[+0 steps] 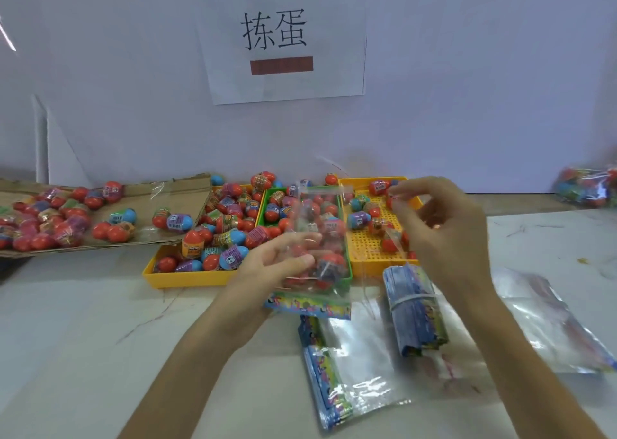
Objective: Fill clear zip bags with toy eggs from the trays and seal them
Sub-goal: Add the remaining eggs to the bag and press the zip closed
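Clear and part filled with red toy eggs [329,261], the zip bag [314,238] stands upright in the left hand [267,265], whose fingers and thumb curl round its lower half, above the green tray [349,265]. Just right of the bag, the right hand [444,225] hovers over the yellow tray [367,266] with fingers bent together; whether it pinches anything I cannot tell. Below the right wrist, a banded roll of empty bags [414,308] lies on the surface [83,322].
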The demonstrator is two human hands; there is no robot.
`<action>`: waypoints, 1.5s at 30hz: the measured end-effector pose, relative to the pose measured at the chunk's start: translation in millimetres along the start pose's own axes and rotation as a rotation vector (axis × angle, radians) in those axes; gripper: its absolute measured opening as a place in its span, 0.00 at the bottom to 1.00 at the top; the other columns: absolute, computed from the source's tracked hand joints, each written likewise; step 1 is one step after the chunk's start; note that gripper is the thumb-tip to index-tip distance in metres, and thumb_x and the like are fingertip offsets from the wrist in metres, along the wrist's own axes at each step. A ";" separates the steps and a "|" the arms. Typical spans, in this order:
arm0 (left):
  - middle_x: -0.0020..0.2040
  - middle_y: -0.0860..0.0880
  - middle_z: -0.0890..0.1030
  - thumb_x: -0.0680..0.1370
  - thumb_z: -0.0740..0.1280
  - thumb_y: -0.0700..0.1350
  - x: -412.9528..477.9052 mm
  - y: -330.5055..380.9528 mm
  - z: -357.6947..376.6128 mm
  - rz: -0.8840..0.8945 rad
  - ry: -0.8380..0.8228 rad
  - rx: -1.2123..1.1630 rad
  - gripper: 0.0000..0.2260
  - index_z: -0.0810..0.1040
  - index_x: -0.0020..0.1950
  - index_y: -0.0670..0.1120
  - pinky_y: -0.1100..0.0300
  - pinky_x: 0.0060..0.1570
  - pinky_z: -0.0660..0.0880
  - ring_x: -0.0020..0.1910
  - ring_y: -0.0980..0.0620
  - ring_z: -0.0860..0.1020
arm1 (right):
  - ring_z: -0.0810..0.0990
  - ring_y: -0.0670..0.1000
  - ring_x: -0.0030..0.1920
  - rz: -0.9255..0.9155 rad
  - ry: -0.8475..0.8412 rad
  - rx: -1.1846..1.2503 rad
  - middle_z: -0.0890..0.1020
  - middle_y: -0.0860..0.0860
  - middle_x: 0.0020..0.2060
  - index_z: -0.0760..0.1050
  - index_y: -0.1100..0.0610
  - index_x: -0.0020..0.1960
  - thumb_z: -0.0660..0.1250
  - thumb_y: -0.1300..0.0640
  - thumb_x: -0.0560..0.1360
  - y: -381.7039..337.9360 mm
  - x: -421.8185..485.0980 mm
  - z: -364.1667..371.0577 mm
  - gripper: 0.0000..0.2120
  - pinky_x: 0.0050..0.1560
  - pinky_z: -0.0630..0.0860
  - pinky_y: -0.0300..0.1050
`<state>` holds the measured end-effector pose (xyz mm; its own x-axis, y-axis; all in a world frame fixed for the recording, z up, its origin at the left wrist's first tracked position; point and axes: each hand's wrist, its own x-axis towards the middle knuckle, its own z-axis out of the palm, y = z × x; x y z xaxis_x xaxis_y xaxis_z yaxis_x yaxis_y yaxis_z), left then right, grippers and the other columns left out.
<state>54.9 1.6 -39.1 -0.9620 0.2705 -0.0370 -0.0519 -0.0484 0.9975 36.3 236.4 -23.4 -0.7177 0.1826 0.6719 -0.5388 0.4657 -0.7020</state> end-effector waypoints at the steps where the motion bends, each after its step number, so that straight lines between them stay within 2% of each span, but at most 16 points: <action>1: 0.57 0.51 0.86 0.79 0.68 0.41 1.1 -0.7 -2.1 -0.012 0.028 -0.049 0.13 0.83 0.62 0.51 0.58 0.47 0.81 0.54 0.53 0.84 | 0.78 0.47 0.33 0.052 0.003 -0.069 0.82 0.43 0.43 0.81 0.46 0.47 0.72 0.61 0.76 7.5 3.0 -5.0 0.10 0.32 0.73 0.35; 3: 0.51 0.52 0.86 0.79 0.66 0.40 6.0 -1.3 -5.5 -0.059 0.087 -0.143 0.13 0.84 0.61 0.50 0.61 0.39 0.80 0.49 0.56 0.84 | 0.79 0.44 0.40 0.194 -0.097 -0.243 0.83 0.43 0.48 0.81 0.44 0.50 0.72 0.59 0.74 23.9 6.4 -13.4 0.11 0.40 0.75 0.35; 5: 0.48 0.53 0.86 0.80 0.64 0.39 11.2 -0.8 -7.3 -0.101 0.113 -0.176 0.14 0.84 0.60 0.50 0.59 0.43 0.80 0.52 0.54 0.82 | 0.79 0.50 0.52 0.338 -0.287 -0.478 0.81 0.48 0.58 0.79 0.44 0.61 0.73 0.54 0.74 34.9 5.8 -17.1 0.16 0.55 0.76 0.49; 7: 0.54 0.54 0.86 0.76 0.66 0.42 14.3 -4.0 -8.0 -0.115 0.118 -0.178 0.15 0.85 0.59 0.52 0.56 0.50 0.80 0.58 0.51 0.81 | 0.75 0.56 0.62 0.403 -0.474 -0.681 0.78 0.51 0.63 0.74 0.46 0.69 0.71 0.48 0.76 39.7 4.1 -16.2 0.22 0.63 0.71 0.54; 9: 0.58 0.56 0.85 0.67 0.69 0.49 14.2 -7.4 -8.1 -0.120 0.120 -0.177 0.19 0.86 0.58 0.56 0.55 0.51 0.79 0.59 0.53 0.81 | 0.76 0.56 0.62 0.424 -0.531 -0.722 0.79 0.49 0.60 0.73 0.43 0.68 0.68 0.47 0.78 39.3 4.0 -12.9 0.19 0.63 0.66 0.54; 13: 0.53 0.55 0.86 0.66 0.68 0.49 14.6 -9.6 -7.4 -0.102 0.082 -0.156 0.18 0.87 0.53 0.57 0.62 0.39 0.80 0.49 0.58 0.85 | 0.79 0.54 0.57 0.419 -0.549 -0.716 0.79 0.44 0.45 0.71 0.39 0.60 0.64 0.48 0.80 40.2 3.5 -11.1 0.10 0.60 0.60 0.52; 17: 0.48 0.55 0.87 0.70 0.67 0.45 15.1 -6.0 -4.9 -0.106 0.060 -0.193 0.16 0.87 0.54 0.52 0.63 0.39 0.80 0.47 0.56 0.85 | 0.79 0.55 0.61 0.404 -0.512 -0.751 0.83 0.47 0.56 0.64 0.43 0.74 0.63 0.44 0.80 40.3 4.9 -8.7 0.23 0.66 0.61 0.55; 21: 0.47 0.57 0.87 0.78 0.64 0.39 9.6 -2.2 -0.5 -0.099 0.081 -0.128 0.13 0.86 0.55 0.51 0.65 0.33 0.79 0.46 0.56 0.85 | 0.78 0.54 0.62 0.410 -0.470 -0.747 0.83 0.47 0.57 0.69 0.42 0.70 0.67 0.41 0.78 37.9 7.4 -2.2 0.22 0.65 0.61 0.54; 26: 0.59 0.46 0.85 0.72 0.73 0.43 3.0 -8.3 2.2 -0.038 0.003 -0.120 0.19 0.82 0.63 0.52 0.58 0.47 0.81 0.57 0.46 0.84 | 0.81 0.54 0.53 0.367 -0.329 -0.727 0.82 0.47 0.44 0.75 0.44 0.59 0.70 0.49 0.75 38.7 5.0 -1.3 0.14 0.59 0.63 0.52; 29: 0.58 0.45 0.85 0.71 0.78 0.41 4.1 -8.4 3.6 0.011 -0.041 -0.017 0.20 0.82 0.61 0.54 0.54 0.54 0.82 0.58 0.43 0.84 | 0.82 0.51 0.44 0.264 -0.152 -0.530 0.80 0.43 0.37 0.76 0.44 0.57 0.70 0.57 0.73 33.0 3.9 -5.2 0.15 0.57 0.68 0.52; 32: 0.58 0.45 0.85 0.68 0.78 0.41 3.2 -9.2 6.0 0.070 -0.026 0.054 0.21 0.83 0.59 0.54 0.53 0.54 0.82 0.57 0.42 0.84 | 0.80 0.47 0.37 0.257 -0.071 0.027 0.82 0.48 0.37 0.79 0.43 0.53 0.72 0.59 0.70 15.0 8.6 -12.9 0.16 0.45 0.76 0.45; 34: 0.56 0.48 0.86 0.68 0.80 0.39 2.5 -9.5 7.2 0.116 -0.011 0.106 0.22 0.82 0.60 0.51 0.61 0.48 0.81 0.54 0.47 0.85 | 0.82 0.50 0.42 0.345 -0.231 0.489 0.84 0.56 0.44 0.82 0.47 0.56 0.70 0.57 0.70 1.6 12.8 -17.7 0.15 0.44 0.76 0.41; 36: 0.53 0.49 0.87 0.69 0.78 0.37 2.5 -10.0 8.5 0.152 0.011 0.166 0.21 0.81 0.60 0.50 0.64 0.46 0.80 0.52 0.50 0.85 | 0.80 0.53 0.48 0.399 -0.440 0.748 0.81 0.64 0.53 0.81 0.53 0.61 0.69 0.56 0.71 -6.0 14.0 -20.7 0.19 0.43 0.77 0.40; 37: 0.53 0.49 0.87 0.70 0.77 0.36 2.8 -10.3 8.6 0.171 0.026 0.198 0.21 0.80 0.60 0.50 0.63 0.46 0.80 0.52 0.51 0.85 | 0.79 0.55 0.49 0.402 -0.512 0.819 0.79 0.66 0.54 0.80 0.54 0.63 0.69 0.57 0.71 -7.9 13.5 -21.7 0.20 0.43 0.77 0.40; 40: 0.52 0.51 0.87 0.72 0.77 0.34 3.5 -10.0 8.6 0.223 0.041 0.271 0.21 0.80 0.60 0.50 0.61 0.48 0.82 0.52 0.52 0.85 | 0.80 0.55 0.49 0.386 -0.635 0.954 0.82 0.59 0.49 0.78 0.56 0.66 0.69 0.58 0.72 -10.4 11.8 -22.9 0.22 0.45 0.76 0.41; 45: 0.52 0.54 0.86 0.72 0.77 0.35 2.6 -10.0 11.3 0.297 0.059 0.365 0.21 0.79 0.61 0.50 0.59 0.52 0.82 0.54 0.55 0.84 | 0.80 0.55 0.48 0.375 -0.634 0.909 0.83 0.59 0.48 0.78 0.55 0.66 0.75 0.50 0.69 -17.0 11.9 -23.5 0.27 0.48 0.74 0.46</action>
<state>55.9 13.6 -48.5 -0.9351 0.2406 0.2601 0.3149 0.2282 0.9213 47.3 251.0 2.1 -0.8523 -0.4068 0.3288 -0.1792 -0.3635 -0.9142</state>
